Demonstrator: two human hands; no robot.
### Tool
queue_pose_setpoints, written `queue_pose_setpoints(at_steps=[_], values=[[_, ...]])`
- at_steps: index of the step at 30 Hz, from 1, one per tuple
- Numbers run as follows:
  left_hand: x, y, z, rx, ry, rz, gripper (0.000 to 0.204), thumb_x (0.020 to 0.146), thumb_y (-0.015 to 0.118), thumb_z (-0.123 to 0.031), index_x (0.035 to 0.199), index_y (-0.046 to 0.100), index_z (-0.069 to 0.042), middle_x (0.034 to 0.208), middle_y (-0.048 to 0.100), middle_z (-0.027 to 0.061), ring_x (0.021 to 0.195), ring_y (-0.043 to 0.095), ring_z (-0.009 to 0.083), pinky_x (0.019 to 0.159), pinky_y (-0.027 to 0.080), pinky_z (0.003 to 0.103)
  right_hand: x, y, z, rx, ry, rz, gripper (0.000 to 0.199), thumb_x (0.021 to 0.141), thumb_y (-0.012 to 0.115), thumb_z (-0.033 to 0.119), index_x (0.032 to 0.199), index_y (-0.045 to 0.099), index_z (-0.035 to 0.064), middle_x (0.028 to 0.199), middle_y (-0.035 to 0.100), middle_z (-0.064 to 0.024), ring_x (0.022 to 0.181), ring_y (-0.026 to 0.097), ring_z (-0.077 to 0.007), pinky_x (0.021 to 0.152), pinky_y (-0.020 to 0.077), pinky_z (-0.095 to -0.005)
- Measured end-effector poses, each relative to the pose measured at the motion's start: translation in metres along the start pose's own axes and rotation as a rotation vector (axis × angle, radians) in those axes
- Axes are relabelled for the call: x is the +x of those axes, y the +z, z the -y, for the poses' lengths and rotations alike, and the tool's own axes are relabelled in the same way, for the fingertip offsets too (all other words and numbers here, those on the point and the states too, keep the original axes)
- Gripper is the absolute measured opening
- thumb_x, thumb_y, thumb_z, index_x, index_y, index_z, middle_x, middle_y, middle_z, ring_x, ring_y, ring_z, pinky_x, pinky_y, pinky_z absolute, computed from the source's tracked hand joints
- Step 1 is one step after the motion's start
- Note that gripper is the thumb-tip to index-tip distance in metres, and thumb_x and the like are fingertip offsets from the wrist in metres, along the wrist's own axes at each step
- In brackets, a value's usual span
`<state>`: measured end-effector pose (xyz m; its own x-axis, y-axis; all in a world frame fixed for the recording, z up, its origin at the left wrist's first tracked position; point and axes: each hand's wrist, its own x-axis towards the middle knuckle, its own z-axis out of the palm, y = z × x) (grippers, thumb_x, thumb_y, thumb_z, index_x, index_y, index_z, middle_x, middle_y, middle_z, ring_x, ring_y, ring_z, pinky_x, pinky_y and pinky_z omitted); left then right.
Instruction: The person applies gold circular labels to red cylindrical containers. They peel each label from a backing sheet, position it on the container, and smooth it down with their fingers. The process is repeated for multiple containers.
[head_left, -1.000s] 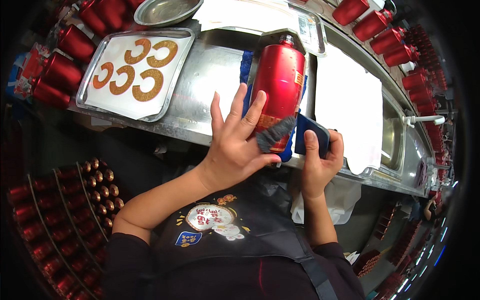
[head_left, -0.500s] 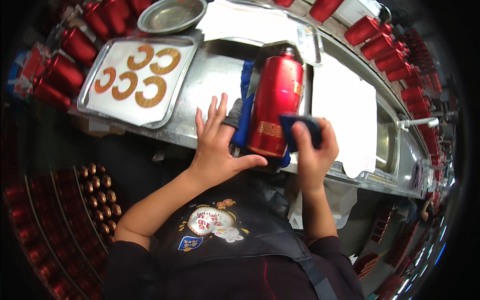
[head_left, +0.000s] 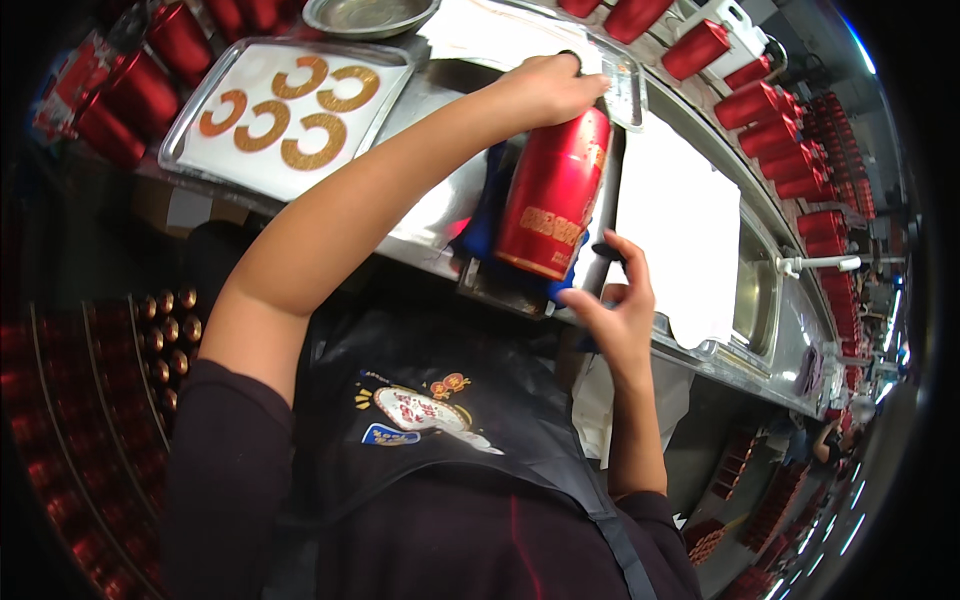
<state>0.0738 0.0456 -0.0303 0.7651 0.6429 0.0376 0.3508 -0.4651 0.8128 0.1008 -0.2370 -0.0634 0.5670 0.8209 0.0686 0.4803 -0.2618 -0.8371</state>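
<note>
Red bottle [head_left: 555, 195] lies on its side on the metal counter [head_left: 425, 235], long axis running from the far neck end to the near base, base slightly leftward. Left hand [head_left: 550, 90] is the nearer: it covers the neck end, fingers bent over; grip hidden, cannot tell how tight. Right hand [head_left: 622, 315] is right of the base, just apart, thumb and forefinger spread, no hold on bottle.

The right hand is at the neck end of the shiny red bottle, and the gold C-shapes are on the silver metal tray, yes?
No: the head view shows the left hand at the neck end of the shiny red bottle. The gold C-shapes are on the silver metal tray.
</note>
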Motion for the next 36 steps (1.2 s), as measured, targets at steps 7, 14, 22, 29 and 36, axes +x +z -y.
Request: queue_pose_setpoints(at_steps=[7, 14, 22, 29, 36], values=[[-0.012, 0.015, 0.018, 0.121, 0.242, 0.14, 0.04, 0.1, 0.049, -0.034, 0.125, 0.066, -0.007, 0.126, 0.062, 0.027, 0.114, 0.063, 0.0452, 0.098, 0.052, 0.05, -0.011, 0.054, 0.02, -0.026, -0.17, -0.074, 0.09, 0.068, 0.089, 0.0, 0.144, 0.041, 0.0007, 0.134, 0.051, -0.0131, 0.118, 0.061, -0.0258, 0.091, 0.0595, -0.0353], [-0.229, -0.191, 0.078, -0.607, 0.201, -0.183, 0.035, 0.074, 0.084, -0.028, 0.086, 0.073, 0.003, 0.079, 0.071, 0.0065, 0.076, 0.065, 0.012, 0.07, 0.052, 0.028, -0.058, 0.086, 0.126, -0.05, -0.516, 0.347, 0.1, 0.063, 0.094, 0.008, 0.148, 0.041, 0.0027, 0.122, 0.067, -0.0157, 0.084, 0.068, -0.0155, 0.067, 0.051, -0.0259], [-0.574, -0.242, 0.133, 0.375, -0.474, -0.88, 0.021, 0.078, 0.082, -0.015, 0.089, 0.068, -0.003, 0.089, 0.066, 0.0095, 0.089, 0.067, 0.0245, 0.075, 0.052, 0.034, -0.027, 0.224, 0.21, -0.035, -0.329, 0.739, 0.097, 0.065, 0.084, 0.004, 0.151, 0.04, 0.0036, 0.136, 0.055, -0.013, 0.077, 0.062, -0.0113, 0.056, 0.0452, -0.0206], [-0.726, -0.137, 0.393, 0.721, -1.094, -1.165, 0.022, 0.08, 0.075, -0.014, 0.077, 0.058, -0.001, 0.084, 0.059, 0.0184, 0.084, 0.06, 0.0424, 0.073, 0.049, 0.052, -0.044, 0.217, 0.202, -0.07, -0.083, 0.645, 0.085, 0.073, 0.082, 0.007, 0.149, 0.044, 0.0048, 0.128, 0.061, -0.0114, 0.067, 0.058, -0.0071, 0.052, 0.0405, -0.0195], [-0.8, -0.098, 0.545, 0.567, -1.462, -1.114, 0.022, 0.091, 0.07, -0.022, 0.094, 0.067, 0.0, 0.099, 0.069, 0.022, 0.105, 0.064, 0.0398, 0.086, 0.055, 0.051, -0.038, 0.207, 0.2, -0.412, -0.147, 0.489, 0.077, 0.077, 0.072, 0.001, 0.149, 0.046, 0.0113, 0.121, 0.062, -0.0064, 0.062, 0.046, -0.0032, 0.053, 0.0337, -0.0168]])
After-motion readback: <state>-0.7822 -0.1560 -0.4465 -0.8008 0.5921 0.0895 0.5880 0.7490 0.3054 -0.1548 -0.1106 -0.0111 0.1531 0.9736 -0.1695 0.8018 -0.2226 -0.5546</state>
